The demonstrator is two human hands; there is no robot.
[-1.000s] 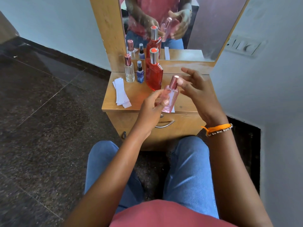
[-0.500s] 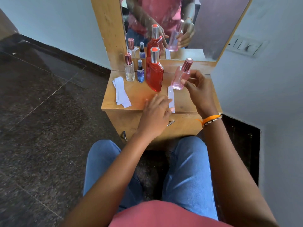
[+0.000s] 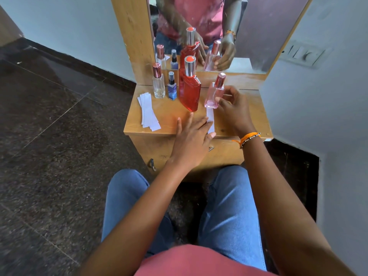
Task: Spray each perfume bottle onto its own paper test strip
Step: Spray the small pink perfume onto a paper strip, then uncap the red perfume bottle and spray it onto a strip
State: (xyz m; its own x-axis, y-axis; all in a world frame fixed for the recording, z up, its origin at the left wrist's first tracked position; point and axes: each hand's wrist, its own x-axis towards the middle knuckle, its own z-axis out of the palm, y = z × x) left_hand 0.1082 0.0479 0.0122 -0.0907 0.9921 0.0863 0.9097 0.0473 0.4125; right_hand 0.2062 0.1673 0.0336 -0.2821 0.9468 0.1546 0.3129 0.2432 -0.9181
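A pale pink perfume bottle [image 3: 214, 94] with a rose-gold cap stands upright on the wooden tabletop [image 3: 171, 118], and my right hand [image 3: 235, 108] is wrapped around its right side. Just in front of it lies one white paper test strip [image 3: 210, 116]; my left hand [image 3: 193, 138] rests flat on the strip's near end, fingers spread. A tall red bottle [image 3: 189, 92], a small blue spray bottle [image 3: 171, 89] and a clear bottle [image 3: 158, 83] stand in a row to the left.
A fanned pile of white test strips [image 3: 148, 113] lies at the table's left front. A mirror [image 3: 249, 26] rises behind the bottles. White walls close in on the right with a switch plate [image 3: 304, 54]. My knees in blue jeans sit below the table.
The pink bottle went from my left hand to my right, then down onto the table behind the strip. My left hand dropped onto the single strip.
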